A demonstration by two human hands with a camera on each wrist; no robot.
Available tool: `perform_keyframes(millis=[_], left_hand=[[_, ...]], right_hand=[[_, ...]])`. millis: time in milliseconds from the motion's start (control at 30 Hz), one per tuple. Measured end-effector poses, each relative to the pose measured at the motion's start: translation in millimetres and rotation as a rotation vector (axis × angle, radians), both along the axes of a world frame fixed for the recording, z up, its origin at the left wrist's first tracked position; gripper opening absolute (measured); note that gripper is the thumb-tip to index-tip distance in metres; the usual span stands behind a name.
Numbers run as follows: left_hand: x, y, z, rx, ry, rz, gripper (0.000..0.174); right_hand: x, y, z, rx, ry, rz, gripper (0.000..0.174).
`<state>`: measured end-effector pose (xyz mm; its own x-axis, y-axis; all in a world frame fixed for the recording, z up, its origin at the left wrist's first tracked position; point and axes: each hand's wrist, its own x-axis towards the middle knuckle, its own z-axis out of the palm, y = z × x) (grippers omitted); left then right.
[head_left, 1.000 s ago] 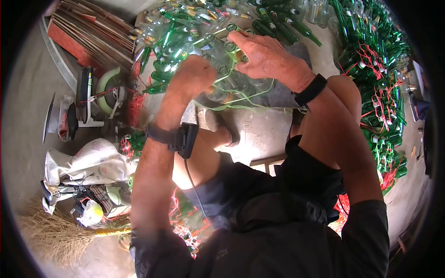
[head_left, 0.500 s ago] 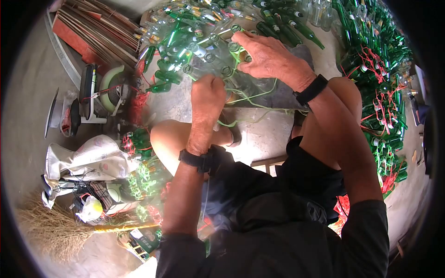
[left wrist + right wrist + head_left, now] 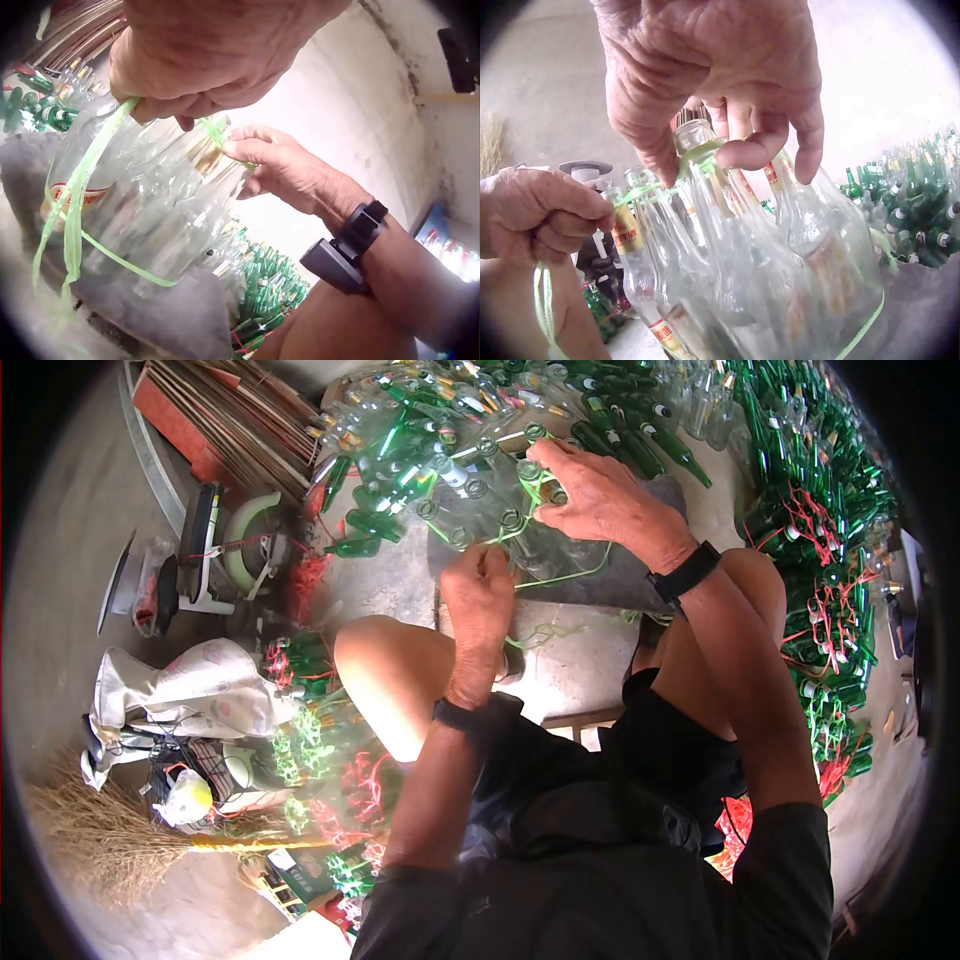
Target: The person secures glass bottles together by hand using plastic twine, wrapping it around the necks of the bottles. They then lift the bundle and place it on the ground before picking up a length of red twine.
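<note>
A cluster of clear glass bottles, some with red-and-yellow labels, stands upright between the person's knees. Light green plastic twine runs around their necks and lower bodies. The left hand is at the near left side of the cluster, fingers curled tightly round the twine, whose loose ends hang below the fist in the left wrist view. Over the bottle tops, the right hand grips a bottle neck between thumb and fingers, where the twine crosses it.
A grey slab lies under the bottles. Many green bottles are heaped along the right and far side. To the left are wooden strips, an electric fan, a white sack and a straw broom.
The left hand has swung right and toward the body from the left of the cluster, drawing the twine along. The right hand has stayed at the bottle necks. The head view has shifted slightly.
</note>
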<state>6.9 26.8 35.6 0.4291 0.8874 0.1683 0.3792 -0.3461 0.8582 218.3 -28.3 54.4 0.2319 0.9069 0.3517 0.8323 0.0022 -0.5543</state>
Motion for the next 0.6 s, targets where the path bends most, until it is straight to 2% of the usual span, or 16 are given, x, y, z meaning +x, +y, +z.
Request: perform_keyframes(millis=[167, 233, 467, 533, 600], left_hand=[[1, -5, 2, -0.092, -0.059, 0.026, 0.021], [1, -5, 0, -0.108, -0.060, 0.028, 0.020], [1, -4, -10, -0.115, -0.113, -0.004, 0.018], [1, -4, -19, -0.103, -0.142, -0.004, 0.018], [3, -6, -26, -0.276, -0.272, 0.026, 0.018]], right_hand=[[-1, 1, 1, -0.100, -0.007, -0.022, 0.059], [-1, 2, -2, 0.039, -0.004, 0.000, 0.051], [-2, 2, -1, 0.022, -0.002, -0.005, 0.052], [-4, 1, 7, -0.108, 0.042, -0.023, 0.057], [-3, 3, 5, -0.108, 0.049, -0.023, 0.057]])
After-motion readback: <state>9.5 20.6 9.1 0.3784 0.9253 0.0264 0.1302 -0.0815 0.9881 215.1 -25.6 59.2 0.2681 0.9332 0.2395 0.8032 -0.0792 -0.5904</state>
